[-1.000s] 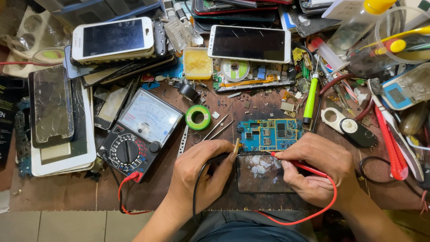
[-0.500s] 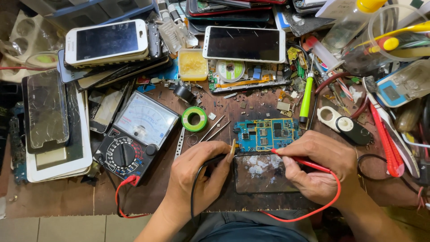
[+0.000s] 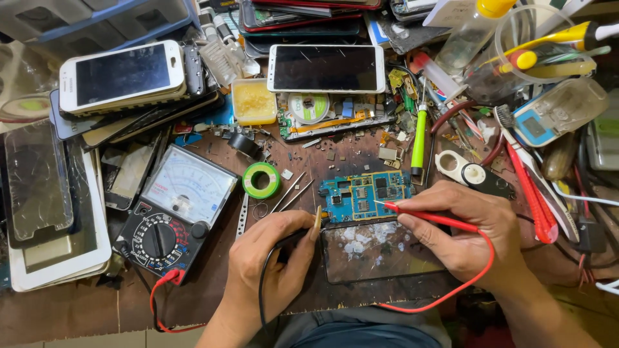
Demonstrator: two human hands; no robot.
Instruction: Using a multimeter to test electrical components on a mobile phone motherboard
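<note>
Centrally, a blue circuit board (image 3: 364, 195) lies flat on a scuffed wooden bench (image 3: 213, 283), rectangular and studded with small grey chips, its long axis running left to right. Just below it, touching its lower edge, sits a dark glass panel (image 3: 377, 252) smeared with whitish residue.

The right hand (image 3: 467, 229) pinches a red probe (image 3: 422, 216) between thumb and fingers; the thin plastic rod points left, its metal tip resting on the board's right half. A red lead (image 3: 477, 274) loops from it under the wrist. The left hand (image 3: 271, 264) is curled around a black probe (image 3: 293, 237), gripping it against the palm, with the tip aimed right and up at the board's left edge. A black lead (image 3: 261, 303) trails down from that hand.

Left of the hands stands one analogue meter (image 3: 174, 216), black-bodied with a white dial face and a round selector knob. One green tape roll (image 3: 261, 180) lies between the meter and the board. Two white phones show dark screens: one (image 3: 122, 76) on a stack at the upper left, one (image 3: 325, 68) above the board. A green-handled tool (image 3: 420, 138) lies upright beside the board's upper right corner.
</note>
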